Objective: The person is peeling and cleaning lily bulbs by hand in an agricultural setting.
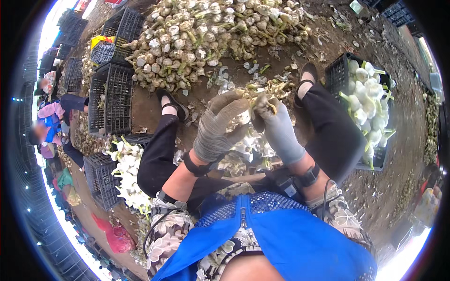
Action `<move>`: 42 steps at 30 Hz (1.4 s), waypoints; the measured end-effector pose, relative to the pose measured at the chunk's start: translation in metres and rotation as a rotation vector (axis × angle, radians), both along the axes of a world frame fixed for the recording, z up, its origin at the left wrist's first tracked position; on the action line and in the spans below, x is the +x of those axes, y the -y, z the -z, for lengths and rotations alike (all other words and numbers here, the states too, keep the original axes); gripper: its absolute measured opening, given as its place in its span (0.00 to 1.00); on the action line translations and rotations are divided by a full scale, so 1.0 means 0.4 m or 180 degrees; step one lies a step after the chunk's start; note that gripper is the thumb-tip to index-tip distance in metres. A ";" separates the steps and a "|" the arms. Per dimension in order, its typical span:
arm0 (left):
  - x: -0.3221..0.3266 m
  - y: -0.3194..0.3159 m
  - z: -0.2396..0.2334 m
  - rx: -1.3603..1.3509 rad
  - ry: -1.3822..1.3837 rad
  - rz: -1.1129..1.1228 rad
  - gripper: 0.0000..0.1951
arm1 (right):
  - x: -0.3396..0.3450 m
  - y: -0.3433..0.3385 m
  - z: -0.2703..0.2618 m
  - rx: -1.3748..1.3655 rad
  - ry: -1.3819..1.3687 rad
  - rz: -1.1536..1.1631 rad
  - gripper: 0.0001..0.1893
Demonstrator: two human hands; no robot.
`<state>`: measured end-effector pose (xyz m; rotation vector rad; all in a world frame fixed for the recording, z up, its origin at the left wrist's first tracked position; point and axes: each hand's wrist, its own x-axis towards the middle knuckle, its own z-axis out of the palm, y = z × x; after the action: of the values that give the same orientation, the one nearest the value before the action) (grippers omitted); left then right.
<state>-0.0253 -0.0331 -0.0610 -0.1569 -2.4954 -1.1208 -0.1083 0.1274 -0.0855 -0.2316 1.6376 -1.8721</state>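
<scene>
Both hands wear grey work gloves and are raised close together above the lap. My left hand (219, 123) is curled around a whitish garlic bulb (240, 119), partly hidden by its fingers. My right hand (279, 126) pinches dry, brownish garlic leaves or skin (269, 105) beside it, the fingertips almost meeting the left ones. Below the hands, between the legs, lies a heap of white garlic skins (246, 151). Beyond the feet spreads a large pile of unpeeled garlic bulbs with stems (211, 31).
A black plastic crate (337, 72) of cleaned white garlic stands at right. White garlic (130, 172) lies at left beside another crate (102, 179). More crates (110, 102) stand at upper left. A co-worker (52, 121) sits at far left. A red plastic bag (119, 239) lies at lower left.
</scene>
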 end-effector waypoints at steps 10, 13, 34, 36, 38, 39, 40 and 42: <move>0.009 -0.005 -0.002 0.0300 0.0128 -0.0008 0.27 | -0.023 -0.033 -0.009 -0.0347 0.0306 -0.0437 0.13; 0.011 0.001 -0.001 0.0253 0.0104 0.0043 0.27 | -0.028 -0.028 -0.019 -0.0564 0.0851 -0.0494 0.13; 0.031 -0.049 0.071 0.2763 0.0820 -0.0915 0.26 | -0.006 -0.018 0.009 -0.0214 -0.1599 -0.0443 0.13; 0.022 -0.023 0.106 0.2859 0.1021 -0.0782 0.26 | -0.006 -0.028 0.003 -0.0325 -0.1229 -0.0710 0.14; 0.023 -0.001 0.137 0.2753 0.1150 -0.0399 0.25 | -0.006 -0.039 0.004 -0.0387 -0.0227 -0.0858 0.13; 0.025 0.008 0.148 0.3108 0.1347 -0.0234 0.23 | -0.004 -0.044 0.006 -0.0374 0.0287 -0.0922 0.12; 0.026 0.011 0.156 0.4309 0.1506 -0.0002 0.23 | -0.008 -0.048 0.010 -0.0029 -0.0001 -0.1023 0.11; 0.032 0.013 0.153 0.5535 0.1536 0.0295 0.20 | -0.007 -0.054 0.016 -0.0348 0.0111 -0.1067 0.11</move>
<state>-0.0125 -0.0381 -0.1222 0.5283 -0.9298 -3.0336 -0.1113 0.1489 -0.0921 -0.4856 1.3769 -1.6982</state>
